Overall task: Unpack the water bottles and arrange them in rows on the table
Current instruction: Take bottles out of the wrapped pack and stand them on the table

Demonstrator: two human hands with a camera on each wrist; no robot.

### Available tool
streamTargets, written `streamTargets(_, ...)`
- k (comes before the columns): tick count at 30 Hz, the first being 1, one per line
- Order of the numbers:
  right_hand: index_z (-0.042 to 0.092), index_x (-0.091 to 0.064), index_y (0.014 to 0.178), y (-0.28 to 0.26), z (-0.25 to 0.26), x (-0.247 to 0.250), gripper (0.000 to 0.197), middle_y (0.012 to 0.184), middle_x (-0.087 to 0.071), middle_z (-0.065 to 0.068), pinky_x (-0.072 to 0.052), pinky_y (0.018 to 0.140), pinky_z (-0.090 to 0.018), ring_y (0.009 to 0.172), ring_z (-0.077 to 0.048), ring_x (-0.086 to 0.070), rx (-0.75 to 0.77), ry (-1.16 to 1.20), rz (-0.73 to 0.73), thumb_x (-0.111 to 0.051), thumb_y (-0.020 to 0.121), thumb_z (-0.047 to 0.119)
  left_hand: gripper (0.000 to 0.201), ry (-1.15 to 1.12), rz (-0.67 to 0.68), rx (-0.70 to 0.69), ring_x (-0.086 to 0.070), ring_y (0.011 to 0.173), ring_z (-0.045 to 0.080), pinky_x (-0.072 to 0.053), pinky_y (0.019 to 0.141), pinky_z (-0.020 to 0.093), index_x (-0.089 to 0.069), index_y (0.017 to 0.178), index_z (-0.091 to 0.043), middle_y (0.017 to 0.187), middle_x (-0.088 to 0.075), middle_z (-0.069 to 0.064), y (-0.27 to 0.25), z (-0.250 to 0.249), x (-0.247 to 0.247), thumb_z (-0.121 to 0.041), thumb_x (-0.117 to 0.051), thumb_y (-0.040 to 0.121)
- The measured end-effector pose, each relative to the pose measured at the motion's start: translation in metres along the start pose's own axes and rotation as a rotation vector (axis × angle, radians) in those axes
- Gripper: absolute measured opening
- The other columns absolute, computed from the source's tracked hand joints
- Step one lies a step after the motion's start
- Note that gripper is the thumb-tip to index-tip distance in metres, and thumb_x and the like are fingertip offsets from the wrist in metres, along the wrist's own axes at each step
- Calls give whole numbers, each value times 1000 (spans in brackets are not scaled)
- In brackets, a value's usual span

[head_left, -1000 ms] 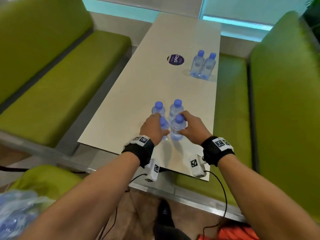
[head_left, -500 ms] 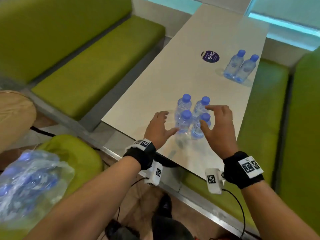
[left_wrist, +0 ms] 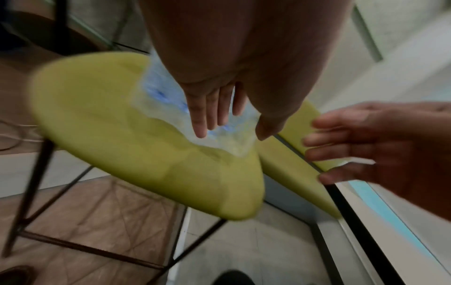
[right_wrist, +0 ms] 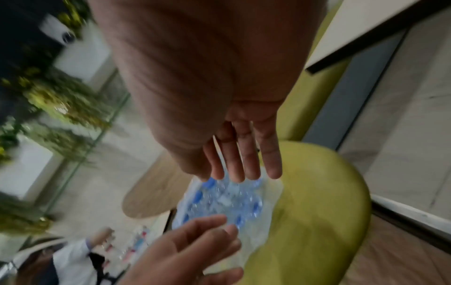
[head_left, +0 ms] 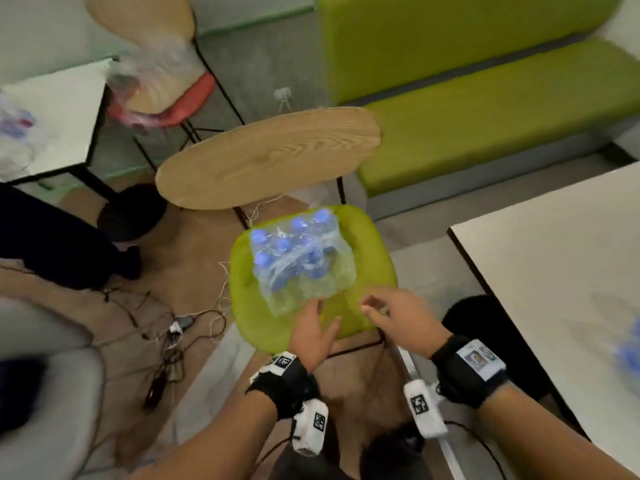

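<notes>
Clear plastic wrap encloses a pack of water bottles [head_left: 302, 258] with blue caps, which sits on the green seat of a chair [head_left: 374, 258]. The chair stands beside the white table [head_left: 554, 258]; its wooden backrest [head_left: 266, 157] lies on the far side of the pack. Both hands are over the near edge of the seat. The left hand [head_left: 313, 329] has its fingers straight and loosely spread, holding nothing; the fingertips lie at the near edge of the pack, and contact cannot be confirmed because of blur. The right hand [head_left: 398, 315] is also empty, fingers relaxed and slightly bent, just beside the pack's near right corner and apart from it. At the right edge of the head view, blurred blue bottle caps [head_left: 628, 351] show on the table. Loose cables [head_left: 166, 327] lie on the floor left of the chair.
</notes>
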State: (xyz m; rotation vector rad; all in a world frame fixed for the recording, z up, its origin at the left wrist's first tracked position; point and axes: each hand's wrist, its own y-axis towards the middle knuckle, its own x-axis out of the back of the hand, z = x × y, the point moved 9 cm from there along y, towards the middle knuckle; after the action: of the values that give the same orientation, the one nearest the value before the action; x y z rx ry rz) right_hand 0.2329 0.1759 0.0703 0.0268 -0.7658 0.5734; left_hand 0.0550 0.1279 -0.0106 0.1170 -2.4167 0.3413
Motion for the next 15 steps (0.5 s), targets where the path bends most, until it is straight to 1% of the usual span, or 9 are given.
streamTargets(2, 15, -70, 118, 34, 8, -32, 27, 106, -73, -2, -54, 89, -33, 90, -19, -68, -46, -26, 60, -70, 91, 21, 69, -18, -41, 41, -59, 122, 25, -47, 101, 33, -42, 145, -10, 136, -58, 7, 5, 22, 17, -36, -72, 88)
streamTargets(3, 14, -66, 125, 49, 11, -41, 35, 113, -72, -5, -51, 93, -29, 94, -21, -68, -74, -48, 72, -70, 91, 20, 75, -42, -57, 47, -56, 126, 27, -45, 104, 32, -36, 149, -9, 142, -54, 9, 10, 25, 25, -36, -71, 89)
streamTargets(5, 14, -58, 138, 78, 19, -51, 49, 126, -68, -6, -40, 86, -16, 105, -24, -65, -107, -97, 76, -70, 90, 17, 82, -87, -101, 25, -44, 137, 22, -33, 111, 23, -28, 154, -6, 152, -43, 8, 25, 22, 39, -28, -72, 88)
streamTargets(6, 16, -54, 142, 92, 21, -54, 55, 128, -66, -5, -36, 81, -17, 109, -25, -64, -117, -111, 69, -70, 90, 17, 82, -95, -137, -4, -39, 140, 20, -29, 114, 22, -28, 154, -6, 153, -39, 7, 34, 18, 45, -24, -72, 88)
streamTargets(7, 16, -51, 143, 106, 21, -56, 57, 128, -66, -5, -34, 76, -17, 110, -25, -63, -137, -122, 54, -69, 89, 18, 80, -92, -174, -28, -36, 141, 21, -28, 117, 26, -29, 153, -6, 152, -39, 7, 42, 13, 51, -21, -71, 86)
streamTargets(9, 15, -52, 138, 133, 14, -63, 56, 122, -66, -7, -35, 76, -20, 109, -27, -63, -182, -136, 20, -71, 86, 23, 77, -67, -228, 0, -35, 142, 24, -30, 120, 33, -31, 151, -8, 150, -37, 9, 56, 12, 59, -18, -68, 84)
streamTargets(12, 16, -59, 123, 159, 8, -73, 54, 118, -65, -7, -48, 89, -30, 112, -26, -61, -232, -136, -26, -75, 76, 36, 81, -23, -233, 75, -33, 145, 24, -32, 115, 23, -24, 153, -10, 156, -28, 10, 69, 16, 61, -14, -66, 84)
streamTargets(13, 16, -62, 119, 165, 6, -78, 52, 117, -66, -6, -49, 93, -33, 111, -24, -60, -246, -133, -35, -77, 75, 39, 84, -20, -233, 90, -33, 146, 24, -34, 114, 23, -20, 155, -11, 159, -27, 8, 73, 18, 61, -13, -66, 85)
streamTargets(15, 19, -67, 107, 175, 1, -87, 47, 106, -70, -2, -54, 89, -35, 100, -20, -64, -278, -116, -49, -78, 71, 47, 90, -52, -245, 127, -39, 143, 21, -38, 115, 30, -11, 159, -15, 157, -34, 5, 83, 23, 64, -10, -62, 86)
